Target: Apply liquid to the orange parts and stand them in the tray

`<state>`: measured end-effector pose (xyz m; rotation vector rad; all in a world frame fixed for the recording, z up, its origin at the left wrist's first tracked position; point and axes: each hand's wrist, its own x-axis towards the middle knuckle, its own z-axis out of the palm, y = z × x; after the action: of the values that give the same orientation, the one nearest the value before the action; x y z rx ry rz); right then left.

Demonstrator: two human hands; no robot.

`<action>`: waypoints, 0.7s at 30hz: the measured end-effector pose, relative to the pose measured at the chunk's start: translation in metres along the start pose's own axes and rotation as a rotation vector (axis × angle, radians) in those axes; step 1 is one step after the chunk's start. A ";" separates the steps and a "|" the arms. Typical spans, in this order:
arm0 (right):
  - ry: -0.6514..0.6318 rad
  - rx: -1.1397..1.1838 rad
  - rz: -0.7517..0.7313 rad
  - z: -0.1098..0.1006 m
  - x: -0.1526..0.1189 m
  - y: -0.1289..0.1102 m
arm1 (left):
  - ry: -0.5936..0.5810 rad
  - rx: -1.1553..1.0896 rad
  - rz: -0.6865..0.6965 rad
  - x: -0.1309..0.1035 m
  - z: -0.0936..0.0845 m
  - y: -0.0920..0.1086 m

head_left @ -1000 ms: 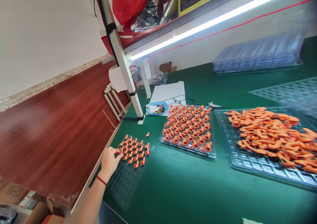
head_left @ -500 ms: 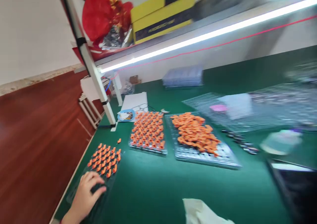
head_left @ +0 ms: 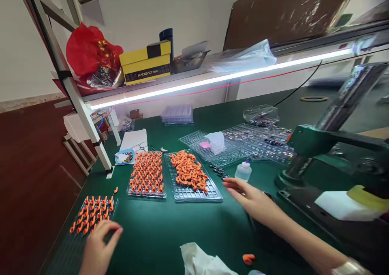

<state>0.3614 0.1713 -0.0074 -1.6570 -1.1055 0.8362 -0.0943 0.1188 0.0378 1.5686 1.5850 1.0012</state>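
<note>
At lower left, my left hand (head_left: 99,246) is beside a tray of small orange hook-shaped pieces (head_left: 91,214). Its thumb and forefinger curve towards each other with a narrow gap, and I see nothing held. My right hand (head_left: 246,198) reaches in from the right, fingers stretched out, near a short row of black shiny pieces (head_left: 218,170) and a small clear bottle (head_left: 243,171) with a purple tip. A fuller tray of upright orange pieces (head_left: 147,173) stands mid-left. Next to it, a heap of loose orange pieces (head_left: 189,171) covers part of a clear tray (head_left: 197,196).
A green hand press (head_left: 304,149) occupies the right side. Clear trays with shiny parts (head_left: 261,139) lie at the back. White cloth (head_left: 202,261) and a single orange piece (head_left: 249,259) are near the front. A shelf post (head_left: 94,133) rises at left.
The view has swung right, bringing the press and my right hand into sight. My left hand stays by the lower-left tray, its fingers similarly curved.
</note>
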 end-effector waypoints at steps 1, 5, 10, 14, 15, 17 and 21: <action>-0.013 -0.022 0.019 0.009 0.018 -0.007 | -0.070 -0.057 -0.018 0.009 0.025 0.016; -0.037 -0.074 0.090 0.039 0.057 -0.022 | -0.269 -0.189 -0.152 0.044 0.129 0.047; -0.040 -0.018 0.178 0.052 0.059 -0.024 | -0.278 -0.328 -0.313 0.074 0.197 0.047; -0.054 0.093 0.251 0.055 0.052 -0.023 | -0.212 -0.397 -0.389 0.080 0.206 0.046; -0.061 0.121 0.267 0.055 0.051 -0.022 | -0.201 -0.412 -0.400 0.079 0.206 0.046; -0.075 0.170 0.298 0.054 0.046 -0.022 | -0.184 -0.441 -0.408 0.076 0.205 0.047; -0.097 0.241 0.335 0.047 0.034 -0.022 | -0.175 -0.499 -0.401 0.065 0.199 0.052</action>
<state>0.3258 0.2215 -0.0034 -1.6310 -0.7636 1.2258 0.1025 0.1942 -0.0067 0.9265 1.3251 0.9145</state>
